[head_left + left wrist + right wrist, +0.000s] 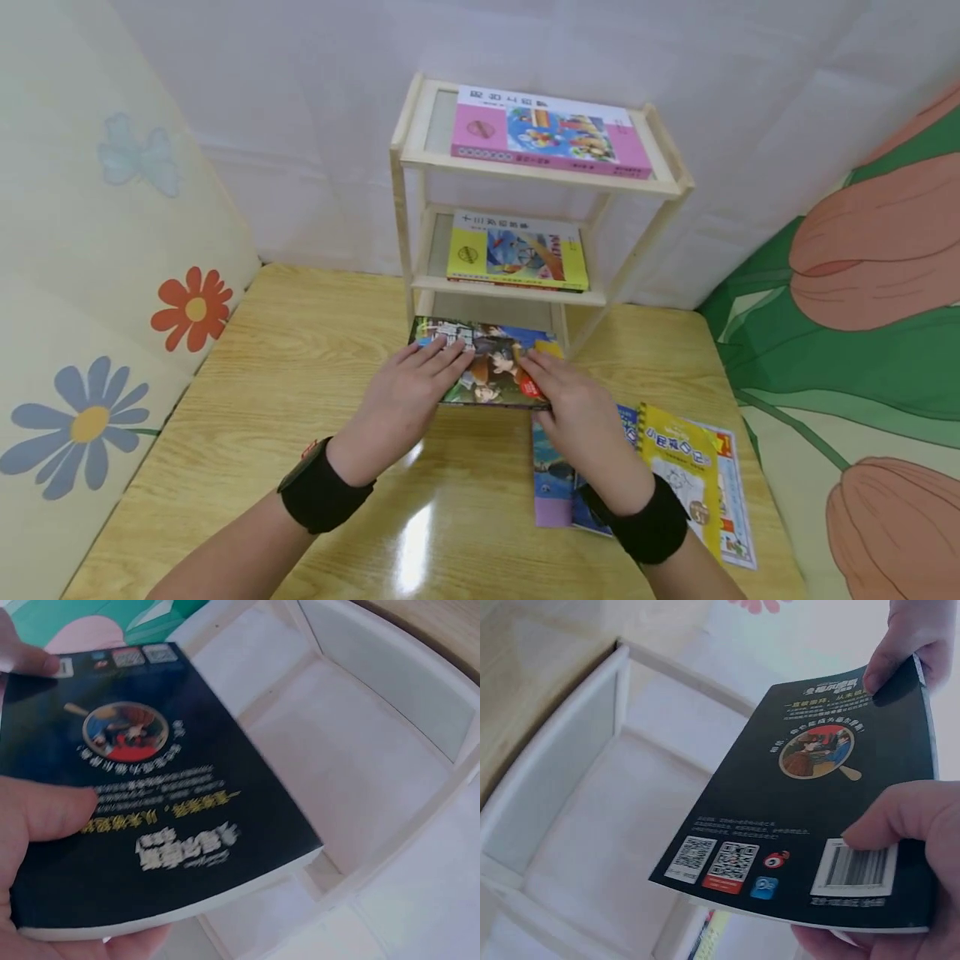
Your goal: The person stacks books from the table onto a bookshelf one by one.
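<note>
A picture-covered book lies level between both hands, its far edge at the lowest tier of a small wooden shelf. My left hand grips its left end, fingers flat over the front cover and thumb on the dark back cover. At the right end, my right hand holds it the same way, its thumb pressed beside the barcode. White lettering, a magnifying-glass picture and square codes show on the back cover in the right wrist view.
A pink book rests on the shelf's top tier. Yellow-covered books occupy the middle tier. Several books, including a yellow one, overlap on the wooden table under and beside my right forearm. Painted panels flank the table.
</note>
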A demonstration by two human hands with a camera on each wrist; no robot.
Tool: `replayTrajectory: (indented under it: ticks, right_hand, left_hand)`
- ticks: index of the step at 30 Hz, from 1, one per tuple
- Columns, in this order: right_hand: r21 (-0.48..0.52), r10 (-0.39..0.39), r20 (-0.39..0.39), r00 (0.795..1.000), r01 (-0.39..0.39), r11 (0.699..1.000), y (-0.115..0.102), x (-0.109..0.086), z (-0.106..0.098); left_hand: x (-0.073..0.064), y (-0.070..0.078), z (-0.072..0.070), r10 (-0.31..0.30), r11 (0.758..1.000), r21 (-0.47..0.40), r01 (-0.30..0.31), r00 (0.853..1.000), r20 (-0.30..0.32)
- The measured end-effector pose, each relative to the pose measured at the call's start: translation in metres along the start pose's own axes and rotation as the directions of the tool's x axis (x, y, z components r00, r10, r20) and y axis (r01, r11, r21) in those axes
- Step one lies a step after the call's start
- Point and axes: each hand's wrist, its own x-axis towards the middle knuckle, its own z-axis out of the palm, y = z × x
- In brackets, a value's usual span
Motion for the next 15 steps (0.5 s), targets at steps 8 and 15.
replayTrajectory:
  ticks: [8, 15]
  right_hand:
    - [0.002, -0.066, -0.162, 0.985, 0.067, 0.998, 0.010, 0.003, -0.014]
    - [0.009, -0.134, -0.351, 0.927, 0.146, 0.989, 0.016, 0.008, -0.020]
  left_hand:
    - [0.010, 0.001, -0.006, 0.047, 0.999, 0.035, -0.042, 0.986, -0.162]
    - [0.024, 0.003, -0.013, 0.067, 0.998, 0.022, -0.063, 0.949, -0.308]
